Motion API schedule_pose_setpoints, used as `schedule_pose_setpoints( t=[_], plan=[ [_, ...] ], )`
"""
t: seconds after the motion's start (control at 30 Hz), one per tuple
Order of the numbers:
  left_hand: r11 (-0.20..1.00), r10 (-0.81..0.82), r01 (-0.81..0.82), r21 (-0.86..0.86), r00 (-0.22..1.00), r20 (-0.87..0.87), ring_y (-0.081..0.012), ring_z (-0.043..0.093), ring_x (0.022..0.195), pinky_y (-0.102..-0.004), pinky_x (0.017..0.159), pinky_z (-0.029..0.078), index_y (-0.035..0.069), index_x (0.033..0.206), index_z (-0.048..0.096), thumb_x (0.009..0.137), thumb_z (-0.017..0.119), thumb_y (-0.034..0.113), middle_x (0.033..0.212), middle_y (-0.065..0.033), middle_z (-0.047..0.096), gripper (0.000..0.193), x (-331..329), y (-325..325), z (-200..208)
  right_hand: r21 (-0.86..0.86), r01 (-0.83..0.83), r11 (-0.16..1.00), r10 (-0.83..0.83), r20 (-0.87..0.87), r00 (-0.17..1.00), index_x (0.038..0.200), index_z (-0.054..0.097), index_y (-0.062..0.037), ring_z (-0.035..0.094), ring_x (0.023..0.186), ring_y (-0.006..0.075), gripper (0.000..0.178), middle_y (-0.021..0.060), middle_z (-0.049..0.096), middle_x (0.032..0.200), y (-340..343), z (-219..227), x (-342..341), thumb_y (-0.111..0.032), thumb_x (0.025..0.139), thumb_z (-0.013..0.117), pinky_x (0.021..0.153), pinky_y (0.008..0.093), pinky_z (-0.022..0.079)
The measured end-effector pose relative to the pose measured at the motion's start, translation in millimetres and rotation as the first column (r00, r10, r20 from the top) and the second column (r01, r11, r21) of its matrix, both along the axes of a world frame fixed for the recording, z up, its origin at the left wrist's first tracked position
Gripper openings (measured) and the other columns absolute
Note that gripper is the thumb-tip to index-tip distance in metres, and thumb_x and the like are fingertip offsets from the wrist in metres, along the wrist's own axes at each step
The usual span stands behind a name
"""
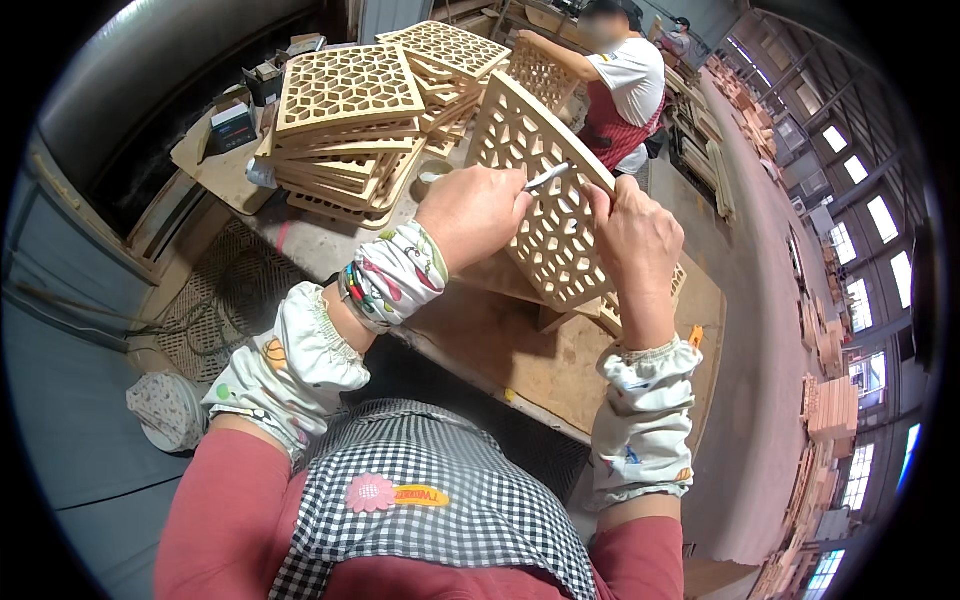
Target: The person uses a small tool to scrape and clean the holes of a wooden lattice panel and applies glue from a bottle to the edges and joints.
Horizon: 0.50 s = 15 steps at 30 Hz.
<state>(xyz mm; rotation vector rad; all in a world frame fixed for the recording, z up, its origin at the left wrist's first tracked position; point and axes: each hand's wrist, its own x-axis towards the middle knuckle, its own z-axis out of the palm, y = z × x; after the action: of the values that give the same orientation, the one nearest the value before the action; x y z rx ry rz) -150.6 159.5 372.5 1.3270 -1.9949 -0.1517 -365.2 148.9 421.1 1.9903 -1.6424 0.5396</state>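
A wooden lattice panel (535,150) with cut-out geometric openings stands tilted in front of me above the workbench. My right hand (640,235) grips its right edge, thumb on the near face. Closed in a fist against the near face, my left hand (473,215) holds a thin, curved whitish strip (548,177). The strip's far end reaches one of the openings; its exact kind is unclear. To the left of the panel rises a stack of similar lattice panels (350,90), with another stack (445,48) just behind it.
The workbench (480,345) has a roll of tape (432,172) beside the stack. Small boxes (232,125) stand at the far left. Across the bench, a co-worker (630,85) handles another lattice panel (540,75). A round cushioned stool (165,405) is at my left.
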Motion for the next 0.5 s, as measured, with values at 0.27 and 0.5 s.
schedule_pose_setpoints(
  t=[0.27, 0.5],
  plan=[
    [0.598, 0.096, 0.730, 0.331, 0.345, -0.934, -0.0045, 0.039, 0.042, -0.0239, 0.039, 0.033, 0.002, 0.102, 0.065, 0.111, 0.051, 0.023, 0.064, 0.0051, 0.051, 0.027, -18.9, -13.9, 3.9, -0.063, -0.178, 0.982, 0.179, 0.002, 0.984, 0.082, 0.059, -0.0096, 0.071, 0.066, 0.0362, 0.037, 0.0137, 0.070, 0.071, 15.4, -8.4, 2.5, -0.041, 0.096, 0.073, 0.060, 0.0456, 0.054],
    [0.509, 0.204, 0.780, 0.363, 0.300, -0.932, -0.0046, 0.035, 0.041, -0.0240, 0.039, 0.032, 0.004, 0.100, 0.064, 0.113, 0.050, 0.026, 0.061, 0.0065, 0.045, 0.029, -5.5, 26.5, 7.4, -0.086, -0.094, 0.992, 0.099, 0.056, 0.994, 0.080, 0.061, -0.0118, 0.071, 0.064, 0.0352, 0.035, 0.0134, 0.069, 0.068, 10.2, -10.1, -4.5, -0.042, 0.096, 0.073, 0.058, 0.0467, 0.054]
  ],
)
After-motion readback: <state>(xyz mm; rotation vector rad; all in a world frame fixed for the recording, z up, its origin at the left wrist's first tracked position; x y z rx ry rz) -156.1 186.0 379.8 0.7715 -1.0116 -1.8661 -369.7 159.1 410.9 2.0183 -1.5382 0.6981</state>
